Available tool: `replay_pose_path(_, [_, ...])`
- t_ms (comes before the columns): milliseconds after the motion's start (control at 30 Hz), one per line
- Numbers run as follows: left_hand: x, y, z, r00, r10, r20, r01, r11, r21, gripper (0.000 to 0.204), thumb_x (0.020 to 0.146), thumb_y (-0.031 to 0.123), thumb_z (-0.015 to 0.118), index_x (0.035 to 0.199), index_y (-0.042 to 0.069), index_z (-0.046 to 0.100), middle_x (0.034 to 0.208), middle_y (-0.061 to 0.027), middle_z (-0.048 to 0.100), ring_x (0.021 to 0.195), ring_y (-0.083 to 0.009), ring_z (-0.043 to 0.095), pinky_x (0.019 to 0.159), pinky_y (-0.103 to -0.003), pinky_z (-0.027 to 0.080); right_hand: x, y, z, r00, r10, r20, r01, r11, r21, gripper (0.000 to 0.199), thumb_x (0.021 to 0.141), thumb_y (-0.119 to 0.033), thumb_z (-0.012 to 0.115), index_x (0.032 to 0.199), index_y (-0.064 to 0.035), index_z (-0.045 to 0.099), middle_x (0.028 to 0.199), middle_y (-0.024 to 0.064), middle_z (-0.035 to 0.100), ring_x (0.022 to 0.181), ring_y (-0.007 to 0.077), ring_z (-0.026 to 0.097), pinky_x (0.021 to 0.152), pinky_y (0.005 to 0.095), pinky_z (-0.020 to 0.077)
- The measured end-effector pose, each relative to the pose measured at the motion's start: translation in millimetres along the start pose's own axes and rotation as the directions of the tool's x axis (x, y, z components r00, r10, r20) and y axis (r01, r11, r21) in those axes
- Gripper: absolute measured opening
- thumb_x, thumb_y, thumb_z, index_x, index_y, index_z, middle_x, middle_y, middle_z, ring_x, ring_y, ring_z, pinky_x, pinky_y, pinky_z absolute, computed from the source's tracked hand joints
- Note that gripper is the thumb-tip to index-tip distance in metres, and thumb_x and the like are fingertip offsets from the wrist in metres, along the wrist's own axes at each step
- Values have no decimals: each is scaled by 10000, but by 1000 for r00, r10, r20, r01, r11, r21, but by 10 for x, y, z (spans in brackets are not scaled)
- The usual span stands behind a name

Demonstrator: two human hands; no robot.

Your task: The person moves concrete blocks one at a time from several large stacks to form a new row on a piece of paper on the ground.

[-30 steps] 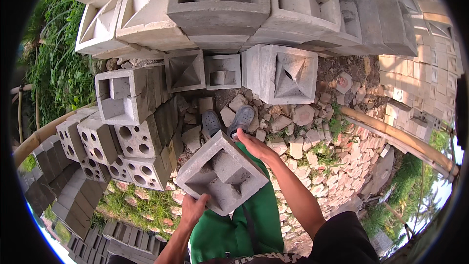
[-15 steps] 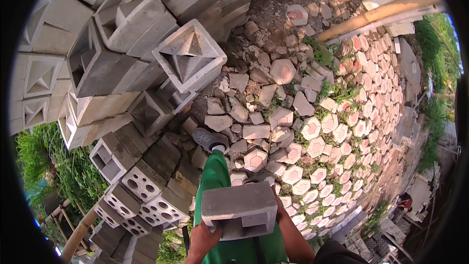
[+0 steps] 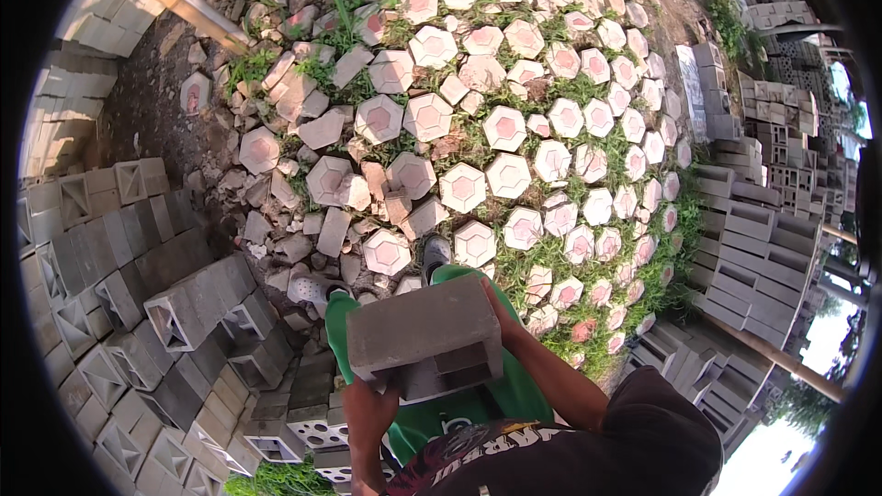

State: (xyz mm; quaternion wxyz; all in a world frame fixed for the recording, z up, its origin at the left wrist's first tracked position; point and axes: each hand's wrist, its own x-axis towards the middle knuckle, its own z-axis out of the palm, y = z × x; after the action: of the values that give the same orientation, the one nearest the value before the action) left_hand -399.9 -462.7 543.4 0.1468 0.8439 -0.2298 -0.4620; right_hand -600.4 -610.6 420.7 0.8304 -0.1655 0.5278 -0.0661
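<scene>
Hexagonal paving stones [image 3: 461, 187], pale and rough with many reddish centres, spread over the sunlit ground, with tufts of grass [image 3: 583, 89] in the gaps between them. Broken rubble [image 3: 335, 231], angular and dusty, lies nearer the feet, and a round bamboo pole [image 3: 175, 0] slants across the upper left. Stacked grey blocks [image 3: 197, 298] fill the left side, their square faces moulded with slanting recesses, while blocks with round holes [image 3: 317, 434] sit low beside them. Long rows of box-shaped blocks [image 3: 758, 243] stand at the right.

Held in front of the body, over the green trousers [image 3: 501, 395], is a grey concrete block [image 3: 423, 321] with a flat, matt upper face and a shadowed hollow open toward the wearer. Its left hand [image 3: 369, 411] end is gripped at the lower corner, fingers clamped around the edge by the hollow. At the opposite end the right hand [image 3: 503, 312] is clamped against the side; how its fingers are spaced, I cannot tell. Grey clogs [image 3: 312, 287] with small holes rest among the stones
</scene>
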Motion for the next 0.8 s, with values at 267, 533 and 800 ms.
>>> replay_pose_path(267, [941, 1994, 709, 765, 518, 383, 46, 549, -835, 708, 931, 609, 348, 1345, 40, 426, 1346, -148, 482, 1222, -277, 471, 1030, -429, 375, -1023, -1498, -1321, 952, -296, -81, 278, 718, 638, 646, 966, -583, 315, 1296, -57, 488, 1216, 92, 561, 1077, 202, 529, 962, 351, 432])
replay_pose_path(533, [2284, 4136, 2581, 586, 507, 632, 407, 491, -770, 603, 946, 533, 376, 1321, 70, 466, 1272, -110, 541, 1131, -271, 531, 994, -419, 426, -919, -3039, -2711, 792, -513, -330, 591, 512, 623, 694, 956, -599, 323, 1358, -47, 447, 1282, 91, 549, 1121, 210, 534, 998, 339, 418])
replay_pose_path(800, [2428, 6091, 3487, 393, 380, 837, 295, 810, -507, 605, 948, 536, 375, 1321, 68, 468, 1270, -105, 542, 1131, -260, 529, 989, -409, 425, -1355, -3842, -3709, 658, -468, -590, 753, 425, 502, 770, 939, -649, 268, 1391, -41, 406, 1328, 120, 510, 1179, 238, 514, 1032, 366, 395])
